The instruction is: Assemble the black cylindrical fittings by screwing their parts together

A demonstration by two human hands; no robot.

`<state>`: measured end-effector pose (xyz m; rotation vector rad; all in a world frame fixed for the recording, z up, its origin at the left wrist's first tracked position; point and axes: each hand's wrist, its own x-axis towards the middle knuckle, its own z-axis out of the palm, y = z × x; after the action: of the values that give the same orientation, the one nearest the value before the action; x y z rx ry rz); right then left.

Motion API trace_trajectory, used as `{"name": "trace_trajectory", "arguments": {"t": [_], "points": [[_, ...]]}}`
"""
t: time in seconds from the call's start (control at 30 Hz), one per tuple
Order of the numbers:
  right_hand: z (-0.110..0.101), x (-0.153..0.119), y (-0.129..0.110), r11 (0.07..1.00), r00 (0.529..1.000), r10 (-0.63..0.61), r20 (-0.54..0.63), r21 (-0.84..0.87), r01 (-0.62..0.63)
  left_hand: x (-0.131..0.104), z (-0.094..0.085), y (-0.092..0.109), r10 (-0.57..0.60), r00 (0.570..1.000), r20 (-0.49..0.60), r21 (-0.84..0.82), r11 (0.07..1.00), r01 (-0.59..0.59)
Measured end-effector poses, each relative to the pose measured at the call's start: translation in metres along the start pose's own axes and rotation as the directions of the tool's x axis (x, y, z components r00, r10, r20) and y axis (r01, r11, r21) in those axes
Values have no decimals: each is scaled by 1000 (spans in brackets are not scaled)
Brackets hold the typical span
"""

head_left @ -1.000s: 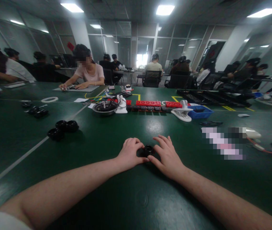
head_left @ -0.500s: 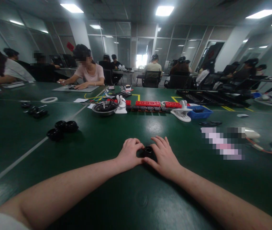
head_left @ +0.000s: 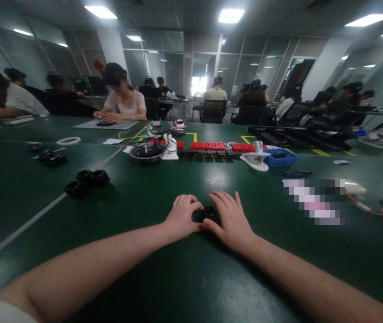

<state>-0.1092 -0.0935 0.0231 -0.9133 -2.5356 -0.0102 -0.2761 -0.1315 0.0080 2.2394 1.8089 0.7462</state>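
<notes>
A small black round part with a ring-like opening on top (head_left: pixel 209 212) rests on the green table (head_left: pixel 191 278) between my hands. My left hand (head_left: pixel 182 216) holds its left side, thumb and index finger curved around it. From the right, my right hand (head_left: pixel 232 220) grips it with the thumb at the near edge and the fingers around the far side. The fingers partly hide its lower body. Several similar black round parts (head_left: pixel 87 179) sit together to the left, beyond my left forearm.
Red power strips (head_left: pixel 208 146), white clip stands (head_left: pixel 256 157), a metal bowl of cables (head_left: pixel 147 151) and a blue bin (head_left: pixel 281 158) line the middle. A white tape ring (head_left: pixel 68 141) lies left; a white device with a cable (head_left: pixel 353 186) lies right. A co-worker (head_left: pixel 125 101) sits across.
My right hand's fingers have shifted slightly on the black round part, showing more of its top. My left hand stays nearly still. The co-worker across has drawn their hands together.
</notes>
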Motion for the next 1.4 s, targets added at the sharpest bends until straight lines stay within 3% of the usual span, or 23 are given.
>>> {"name": "trace_trajectory", "arguments": {"t": [0.17, 0.9, 1.4], "points": [[-7, 0, -4, 1000, 998, 10, -58, 25, -9, 0, 1, 0, 10, 1000, -13, -2, 1000, -10], [-9, 2, -12, 999, 998, -8, -56, -40, 6, -1, 3, 0, 41, 998, -37, 32, 999, -40], [-6, 2, -12, 996, 996, -85, -34, -15, 84, -1, 4, -1, 46, 998, -35, 69, 997, -43]]}}
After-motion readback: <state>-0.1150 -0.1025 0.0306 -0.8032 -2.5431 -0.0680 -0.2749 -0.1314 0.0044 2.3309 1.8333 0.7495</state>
